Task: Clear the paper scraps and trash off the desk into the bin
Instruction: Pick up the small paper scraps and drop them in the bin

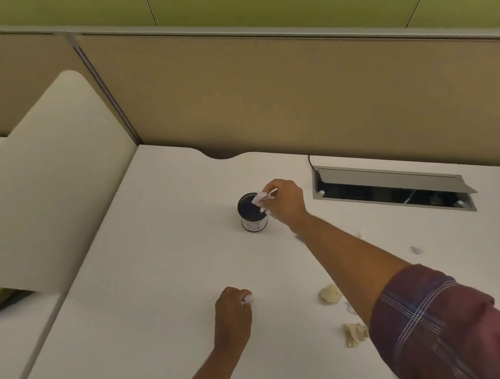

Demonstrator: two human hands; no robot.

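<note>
A small round bin point(251, 211) with a dark inside stands near the middle of the white desk point(158, 255). My right hand point(285, 203) hovers at its right rim, shut on several white paper scraps point(260, 199) that hang over the opening. My left hand point(232, 312) rests on the desk nearer to me, its fingers closed around a small white scrap point(248, 299). Two crumpled beige paper wads point(329, 294) point(355, 333) lie at the lower right beside my right forearm. Tiny pale scraps point(416, 250) point(351, 309) lie further right on the desk.
An open cable hatch point(393, 186) with a raised grey lid sits at the back right, a black cable beside it. A tan partition wall point(266, 99) runs behind the desk. A white rounded divider point(50, 188) stands along the left edge.
</note>
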